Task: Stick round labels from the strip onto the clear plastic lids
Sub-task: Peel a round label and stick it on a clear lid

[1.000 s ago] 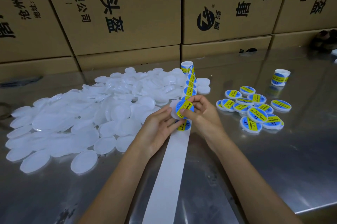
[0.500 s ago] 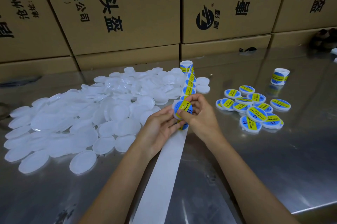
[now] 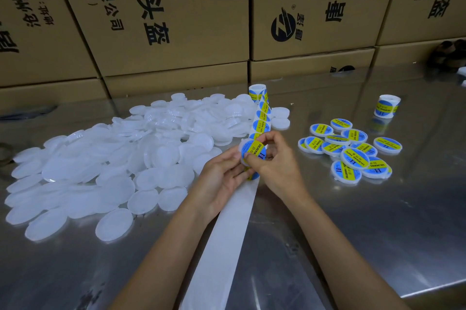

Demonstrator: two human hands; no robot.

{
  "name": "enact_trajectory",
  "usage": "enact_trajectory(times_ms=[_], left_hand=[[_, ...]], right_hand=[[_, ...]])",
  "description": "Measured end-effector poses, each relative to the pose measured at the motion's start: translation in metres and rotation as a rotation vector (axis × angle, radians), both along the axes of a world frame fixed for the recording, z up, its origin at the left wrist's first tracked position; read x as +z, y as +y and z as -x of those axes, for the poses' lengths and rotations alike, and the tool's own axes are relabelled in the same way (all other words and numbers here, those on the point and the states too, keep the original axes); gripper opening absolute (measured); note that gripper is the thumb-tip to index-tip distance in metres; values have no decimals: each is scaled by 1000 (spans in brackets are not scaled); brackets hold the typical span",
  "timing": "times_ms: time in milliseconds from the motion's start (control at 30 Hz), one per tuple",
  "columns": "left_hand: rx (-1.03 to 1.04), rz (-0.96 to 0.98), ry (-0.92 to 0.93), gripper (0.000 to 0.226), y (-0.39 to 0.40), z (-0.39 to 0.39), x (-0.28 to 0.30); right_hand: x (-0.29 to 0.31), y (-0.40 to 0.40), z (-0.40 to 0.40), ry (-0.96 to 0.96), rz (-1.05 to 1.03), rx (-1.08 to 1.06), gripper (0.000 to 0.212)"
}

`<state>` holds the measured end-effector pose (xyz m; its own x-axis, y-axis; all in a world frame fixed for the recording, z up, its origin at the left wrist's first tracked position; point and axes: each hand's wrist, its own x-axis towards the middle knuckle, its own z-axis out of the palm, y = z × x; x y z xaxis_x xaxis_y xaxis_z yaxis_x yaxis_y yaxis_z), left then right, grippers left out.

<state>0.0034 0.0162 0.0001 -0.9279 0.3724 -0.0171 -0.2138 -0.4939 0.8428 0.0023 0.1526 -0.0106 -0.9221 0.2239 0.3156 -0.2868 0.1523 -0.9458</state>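
Both hands hold one clear plastic lid above the table, a blue-and-yellow round label on its face. My left hand grips its lower left rim. My right hand pinches its right side, with the thumb on the label. The label strip runs from a roll at the back toward me, and its bare white backing lies under my wrists. A big heap of plain lids lies on the left. Several labelled lids are piled on the right.
A second label roll stands at the back right. The steel table has its front edge at the lower right. Stacked cardboard boxes wall off the back.
The label went from half-applied to lying flat on the lid. My hands lifted slightly and my right thumb slid across it. The backing strip shifted a little left.
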Motion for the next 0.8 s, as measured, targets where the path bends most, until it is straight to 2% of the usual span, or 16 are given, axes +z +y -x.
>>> enact_trajectory(times_ms=[200,400,500,533,667,733,800], left_hand=[[-17,-73,-23,36,-3,2,1],[-98,-165,-44,40,-5,-2,4],[-122,-129,-55,38,-2,-3,4],[-124,-116,-53,38,-2,-3,4],[-152,-72,-20,40,-5,-4,7],[-172,-59,-12,40,-5,-4,9],[-183,-35,5,39,-5,-5,10]], right_hand=[[-1,3,4,17,-89,-98,36],[-1,1,0,-54,-25,11,42],[-1,2,-3,16,-99,43,18],[-1,3,-4,35,-142,40,19],[-3,4,-6,-37,-379,-85,60],[-3,5,-6,-74,-466,-168,71],[-2,6,-5,-65,-499,-211,71]])
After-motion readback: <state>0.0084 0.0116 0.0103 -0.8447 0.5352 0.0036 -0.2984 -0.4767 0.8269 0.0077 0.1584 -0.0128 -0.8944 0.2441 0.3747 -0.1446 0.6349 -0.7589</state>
